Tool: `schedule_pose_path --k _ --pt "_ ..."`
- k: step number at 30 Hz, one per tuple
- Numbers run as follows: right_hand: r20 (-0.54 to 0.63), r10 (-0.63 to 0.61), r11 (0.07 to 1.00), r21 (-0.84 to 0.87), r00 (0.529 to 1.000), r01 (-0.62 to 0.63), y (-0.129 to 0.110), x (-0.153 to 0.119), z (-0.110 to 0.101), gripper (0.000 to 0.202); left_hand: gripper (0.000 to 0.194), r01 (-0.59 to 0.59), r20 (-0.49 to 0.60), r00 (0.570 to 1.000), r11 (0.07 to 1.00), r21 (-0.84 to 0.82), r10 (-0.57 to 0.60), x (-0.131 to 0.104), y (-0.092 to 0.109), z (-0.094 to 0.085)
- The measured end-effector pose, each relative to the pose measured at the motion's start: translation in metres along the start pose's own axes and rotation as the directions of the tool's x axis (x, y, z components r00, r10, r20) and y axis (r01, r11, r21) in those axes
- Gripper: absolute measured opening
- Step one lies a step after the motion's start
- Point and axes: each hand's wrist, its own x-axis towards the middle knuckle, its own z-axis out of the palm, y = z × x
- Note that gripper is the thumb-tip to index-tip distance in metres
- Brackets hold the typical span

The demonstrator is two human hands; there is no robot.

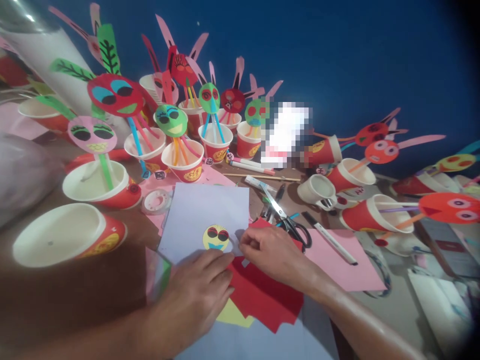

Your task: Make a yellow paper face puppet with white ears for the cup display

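A small round yellow paper face (pixel 215 237) with red-and-black eyes and a blue mouth lies on a pale lavender sheet (pixel 210 202). My left hand (pixel 200 287) is closed at its lower edge, the fingers bent and pressed together over it. Just to the right, my right hand (pixel 272 252) hovers over the papers with thumb and fingers pinched; whatever is between the tips is too small to make out. Beneath my hands are a cut red sheet (pixel 270 300) and a piece of yellow paper (pixel 234 312). Black-handled scissors (pixel 287 217) lie beyond my right hand.
Red-and-white paper cups (pixel 183 160) holding paper faces on straws line the back and right. One cup (pixel 60 235) lies tilted at left. A white mug (pixel 317 190), a marker (pixel 332 237) on pink paper (pixel 360 270), pens and a thin stick (pixel 264 177) lie about.
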Motion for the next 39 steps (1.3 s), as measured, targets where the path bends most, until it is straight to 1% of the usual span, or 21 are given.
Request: schedule_pose_path --k 2,5,10,15,17,20,23,26,28,30,33,35,37,39 --pt "-0.014 0.007 0.996 -0.088 1.000 -0.008 0.000 0.000 0.003 0.018 0.019 0.016 0.027 0.999 1.000 0.019 -0.016 -0.001 -0.001 0.001" --pt "-0.044 0.034 0.982 -0.185 0.998 -0.042 -0.001 -0.001 0.008 0.018 0.018 -0.006 0.024 1.000 0.999 0.054 0.005 -0.002 -0.001 0.003" --pt "-0.082 0.061 0.965 -0.250 0.995 -0.080 -0.004 -0.002 0.014 0.018 0.018 -0.023 0.025 0.999 0.993 0.113 0.021 -0.001 -0.001 0.005" --pt "-0.098 0.041 0.958 -0.277 0.994 -0.067 -0.001 -0.002 0.014 0.019 0.020 -0.019 0.066 0.998 0.995 0.100 0.013 0.001 0.001 0.002" --pt "-0.092 0.032 0.960 -0.273 0.995 -0.056 0.002 -0.002 0.008 0.020 0.020 -0.027 0.062 0.998 0.994 0.105 0.021 0.002 0.001 0.001" --pt "-0.082 0.035 0.965 -0.258 0.996 -0.055 0.004 -0.005 -0.007 0.021 0.019 -0.034 0.056 0.998 0.992 0.123 0.027 0.002 0.002 0.001" --pt "-0.073 0.077 0.976 -0.199 0.994 -0.090 0.006 -0.008 -0.024 0.023 0.021 -0.038 0.059 0.998 0.988 0.152 0.030 0.003 0.002 0.002" --pt "-0.050 0.079 0.985 -0.147 0.996 -0.086 0.010 -0.012 -0.033 0.019 0.024 -0.048 0.070 0.997 0.982 0.181 0.035 0.005 0.002 0.002" --pt "-0.028 0.040 0.991 -0.130 0.999 -0.043 0.015 -0.014 -0.031 0.015 0.025 -0.048 0.080 0.996 0.978 0.201 0.033 0.006 0.003 0.002" --pt "-0.026 0.030 0.992 -0.123 0.999 -0.033 0.019 -0.017 -0.024 0.013 0.026 -0.044 0.092 0.995 0.976 0.213 0.024 0.006 0.004 0.002" --pt "-0.065 0.060 0.989 -0.133 0.996 -0.068 0.024 -0.020 -0.010 0.016 0.027 -0.048 0.105 0.994 0.976 0.214 0.026 0.007 0.005 0.004" --pt "-0.088 0.041 0.990 -0.132 0.995 -0.052 0.025 -0.021 -0.005 0.013 0.028 -0.048 0.106 0.994 0.977 0.207 0.027 0.007 0.004 0.006" --pt "-0.094 0.003 0.996 -0.085 0.996 -0.011 0.027 -0.022 -0.005 0.012 0.027 -0.035 0.064 0.998 0.983 0.178 0.024 0.005 0.002 0.008" --pt "-0.082 -0.009 0.999 0.034 0.997 0.012 0.028 -0.024 -0.010 0.014 0.024 -0.023 -0.039 0.999 0.993 0.114 0.028 0.003 0.000 0.008"
